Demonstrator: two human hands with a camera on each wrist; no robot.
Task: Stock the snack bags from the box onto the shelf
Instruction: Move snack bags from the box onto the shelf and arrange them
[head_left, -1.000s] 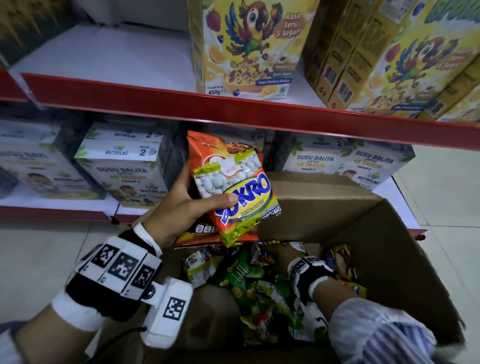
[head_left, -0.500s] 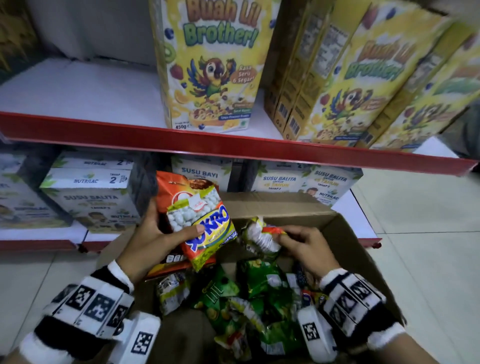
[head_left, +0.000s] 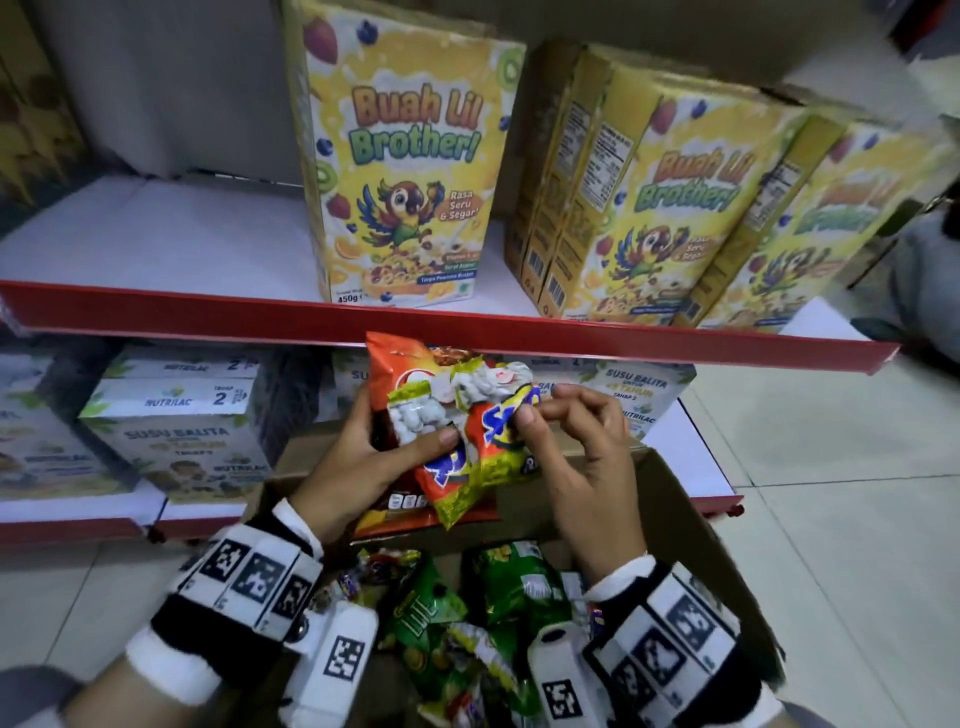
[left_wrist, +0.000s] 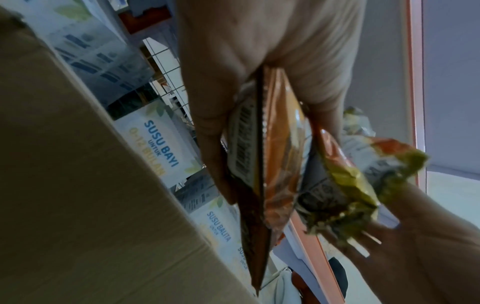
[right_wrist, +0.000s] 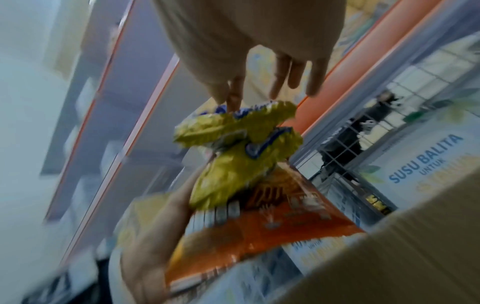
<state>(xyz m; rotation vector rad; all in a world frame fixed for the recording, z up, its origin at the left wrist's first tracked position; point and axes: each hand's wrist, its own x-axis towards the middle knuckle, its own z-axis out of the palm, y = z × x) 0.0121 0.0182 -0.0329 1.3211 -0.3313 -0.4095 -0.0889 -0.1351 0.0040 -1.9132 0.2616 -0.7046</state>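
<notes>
Left hand: your left hand grips a stack of snack bags, thumb across the front and fingers behind, above the far edge of the box.
Right hand: your right hand pinches a nut bag between thumb and forefinger, pressing it against the front of the stack; the other fingers are loosely bent and free.
Stack: a large orange bag is at the back, and a second nut bag lies under your left thumb.
Box: near you, between your wrists, green bags and others lie loose inside.
Shelf: the red-edged shelf is just beyond the stack; its left part is bare white.
Cereal: one cereal box stands upright at the middle, and more cereal boxes lean to its right.
Lower shelf: milk cartons stand far left and behind your hands.
</notes>
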